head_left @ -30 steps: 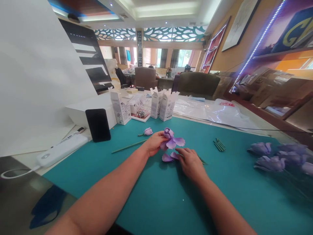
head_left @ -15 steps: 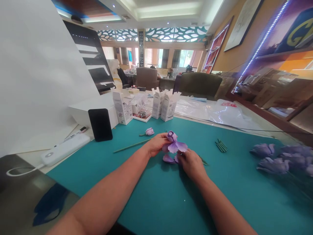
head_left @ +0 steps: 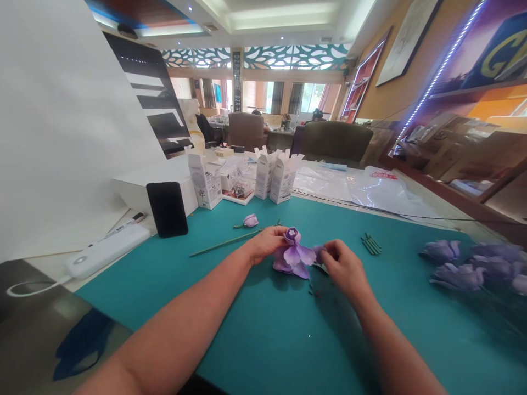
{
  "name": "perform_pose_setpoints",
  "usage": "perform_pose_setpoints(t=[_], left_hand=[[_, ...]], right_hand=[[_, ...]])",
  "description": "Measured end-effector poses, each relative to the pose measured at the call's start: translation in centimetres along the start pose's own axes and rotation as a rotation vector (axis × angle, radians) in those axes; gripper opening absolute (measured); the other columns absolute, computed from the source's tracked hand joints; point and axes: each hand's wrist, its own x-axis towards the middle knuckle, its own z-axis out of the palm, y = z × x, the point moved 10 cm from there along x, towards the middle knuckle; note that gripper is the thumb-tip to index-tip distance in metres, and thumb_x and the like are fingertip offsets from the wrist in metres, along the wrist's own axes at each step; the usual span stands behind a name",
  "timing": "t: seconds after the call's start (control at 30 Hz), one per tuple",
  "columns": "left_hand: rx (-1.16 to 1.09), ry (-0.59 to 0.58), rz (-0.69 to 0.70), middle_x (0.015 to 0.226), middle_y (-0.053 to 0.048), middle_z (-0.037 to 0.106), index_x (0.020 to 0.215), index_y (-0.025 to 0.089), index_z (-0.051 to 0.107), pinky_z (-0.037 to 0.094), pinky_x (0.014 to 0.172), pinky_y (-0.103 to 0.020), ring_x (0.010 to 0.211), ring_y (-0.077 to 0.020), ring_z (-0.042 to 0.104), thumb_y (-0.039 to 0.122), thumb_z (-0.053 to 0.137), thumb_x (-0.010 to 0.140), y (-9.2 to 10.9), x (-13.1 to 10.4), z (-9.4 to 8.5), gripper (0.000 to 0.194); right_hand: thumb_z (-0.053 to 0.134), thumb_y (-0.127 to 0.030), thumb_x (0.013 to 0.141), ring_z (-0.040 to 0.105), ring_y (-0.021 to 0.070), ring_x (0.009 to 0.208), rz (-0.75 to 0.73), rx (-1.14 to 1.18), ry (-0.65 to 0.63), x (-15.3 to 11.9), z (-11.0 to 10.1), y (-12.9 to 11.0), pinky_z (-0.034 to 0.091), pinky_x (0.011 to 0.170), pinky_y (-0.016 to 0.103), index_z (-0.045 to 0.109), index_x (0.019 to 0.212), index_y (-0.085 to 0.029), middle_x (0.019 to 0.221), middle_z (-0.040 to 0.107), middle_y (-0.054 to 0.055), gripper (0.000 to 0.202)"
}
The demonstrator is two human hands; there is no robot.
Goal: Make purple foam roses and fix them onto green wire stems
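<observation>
My left hand (head_left: 267, 245) is closed on a purple artificial flower (head_left: 292, 249), which has a rolled bud at its top and broad petals spread below. Just right of the flower, my right hand (head_left: 343, 266) pinches a small purple petal (head_left: 319, 253) between thumb and fingertips. Part of that petal is hidden by the fingers. Small dark green bits (head_left: 312, 292) lie on the mat below. Beyond the left hand are a pale purple bud (head_left: 250, 220) on a short stem and a long green stem (head_left: 224, 243).
The green mat (head_left: 255, 329) covers the table. Short green stems (head_left: 371, 244) and several purple flowers (head_left: 457, 274) lie right. A black phone-like slab (head_left: 167, 209) and a white power strip (head_left: 107, 253) stand left. White boxes (head_left: 284, 178) and plastic sheeting (head_left: 349, 189) are behind.
My right hand has moved right, away from the flower, with a petal in its fingers. The flower has dropped slightly, and small green bits now show on the mat.
</observation>
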Motion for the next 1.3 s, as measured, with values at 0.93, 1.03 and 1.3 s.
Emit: perform_pose_setpoints(t=[0.93, 1.03, 1.3], left_hand=[[-0.079, 0.141, -0.041, 0.069, -0.002, 0.062, 0.077, 0.011, 0.069, 0.035, 0.057, -0.021, 0.059, -0.0091, 0.051, 0.029, 0.078, 0.048, -0.3, 0.0, -0.9, 0.035], [-0.131, 0.174, -0.062, 0.067, -0.001, 0.061, 0.075, 0.011, 0.069, 0.034, 0.055, -0.021, 0.058, -0.0088, 0.050, 0.027, 0.078, 0.045, -0.6, 0.0, -1.2, 0.035], [-0.080, 0.126, -0.021, 0.061, -0.001, 0.060, 0.074, 0.011, 0.068, 0.034, 0.052, -0.021, 0.052, -0.0083, 0.050, 0.026, 0.074, 0.054, -0.1, -0.2, -0.1, 0.026]], right_hand=[[0.064, -0.041, 0.069, 0.038, 0.0092, 0.045, -0.057, 0.448, -0.217, -2.2, 0.0, -4.3, 0.031, 0.043, 0.022, 0.053, 0.061, -0.020, 0.048, 0.045, -0.005, 0.025], [0.059, -0.035, 0.073, 0.036, 0.0088, 0.046, -0.167, 0.243, -0.178, -2.8, 0.1, -5.5, 0.029, 0.045, 0.021, 0.050, 0.059, -0.021, 0.049, 0.044, -0.005, 0.022], [0.050, -0.041, 0.083, 0.041, 0.0101, 0.050, -0.273, 0.164, -0.173, -2.8, 0.8, -5.5, 0.033, 0.048, 0.022, 0.054, 0.070, -0.021, 0.054, 0.050, -0.004, 0.024]])
